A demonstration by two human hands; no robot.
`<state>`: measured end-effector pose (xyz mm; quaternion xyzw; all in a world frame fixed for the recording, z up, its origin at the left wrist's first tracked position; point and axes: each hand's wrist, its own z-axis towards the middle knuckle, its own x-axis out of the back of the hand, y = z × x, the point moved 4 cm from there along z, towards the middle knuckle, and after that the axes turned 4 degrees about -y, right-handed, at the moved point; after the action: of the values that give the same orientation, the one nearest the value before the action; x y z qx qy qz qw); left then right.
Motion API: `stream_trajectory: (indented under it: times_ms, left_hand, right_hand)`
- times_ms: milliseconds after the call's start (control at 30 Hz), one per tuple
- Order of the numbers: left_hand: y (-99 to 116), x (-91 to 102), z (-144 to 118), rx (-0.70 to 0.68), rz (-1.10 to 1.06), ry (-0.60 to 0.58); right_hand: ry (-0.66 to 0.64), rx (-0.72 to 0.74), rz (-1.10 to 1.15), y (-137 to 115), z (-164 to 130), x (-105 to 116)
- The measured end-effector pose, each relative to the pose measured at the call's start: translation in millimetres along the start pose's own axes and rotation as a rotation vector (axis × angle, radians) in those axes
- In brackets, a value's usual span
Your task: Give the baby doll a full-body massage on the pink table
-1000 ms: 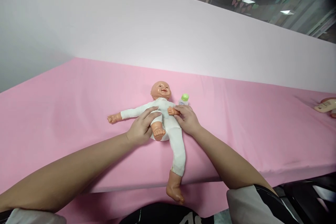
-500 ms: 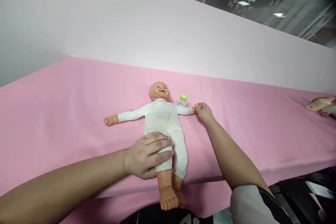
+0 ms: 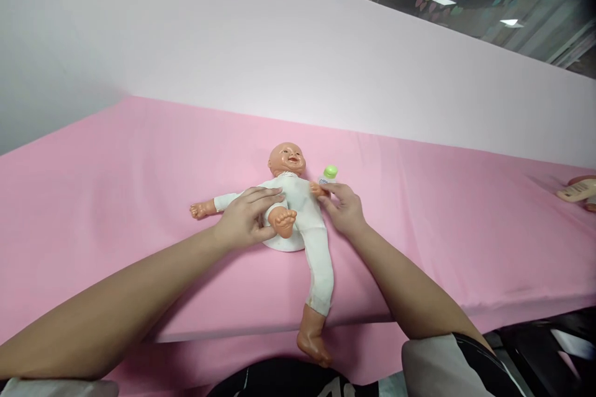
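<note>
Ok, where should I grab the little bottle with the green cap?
Probably around its white body, just under the green cap, coming from above. The bottle stands upright behind the doll's arm, close by the right hand, so its top is its freest side.

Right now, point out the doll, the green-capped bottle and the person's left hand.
doll (image 3: 298,208): head view, on its white-clad chest.
green-capped bottle (image 3: 329,171): head view, on the green cap.
left hand (image 3: 244,220): head view, on the back of the hand.
</note>
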<state>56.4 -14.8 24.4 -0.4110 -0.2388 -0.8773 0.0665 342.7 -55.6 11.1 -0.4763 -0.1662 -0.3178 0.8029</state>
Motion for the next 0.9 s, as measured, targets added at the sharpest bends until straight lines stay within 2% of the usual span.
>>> stream_trajectory:
  times_ms: [100, 233, 333, 467, 533, 600, 667, 733, 800, 900]
  left_hand:
    - [-1, -1.9, 0, -0.007, -0.009, 0.012]
    - [11, 1.2, -5, -0.177, 0.01, 0.096]
    - [28, 1.9, -10, -0.327, 0.007, 0.067]
    - [57, -5.3, -21, -0.442, -0.043, -0.059]
    - [71, -11.8, -26, -0.5, -0.087, -0.138]
    - [80, -17.5, -30, -0.543, -0.12, -0.187]
    - [81, -20.9, -30, -0.521, -0.134, -0.201]
    - [76, -20.5, -27, -0.47, -0.138, -0.164]
    - [69, -16.4, -25, -0.445, -0.134, -0.079]
    - [55, -10.6, -21, -0.415, -0.093, 0.025]
  right_hand:
    - [-0.152, 0.095, -0.089, -5, 0, -14]
    - [-0.106, 0.06, -0.058, -1, 2, -9]
    - [0.026, -0.055, 0.072, 8, 2, 7]
    - [0.196, -0.257, 0.111, 35, 5, 33]
    - [0.209, -0.391, 0.046, 54, 7, 44]
    - [0.153, -0.53, -0.036, 71, 8, 51]
    - [0.075, -0.635, -0.127, 83, 9, 55]
    - [0.045, -0.675, -0.165, 89, 9, 57]
    - [0.091, -0.642, -0.108, 88, 9, 55]
    - [0.194, -0.504, 0.149, 78, 8, 46]
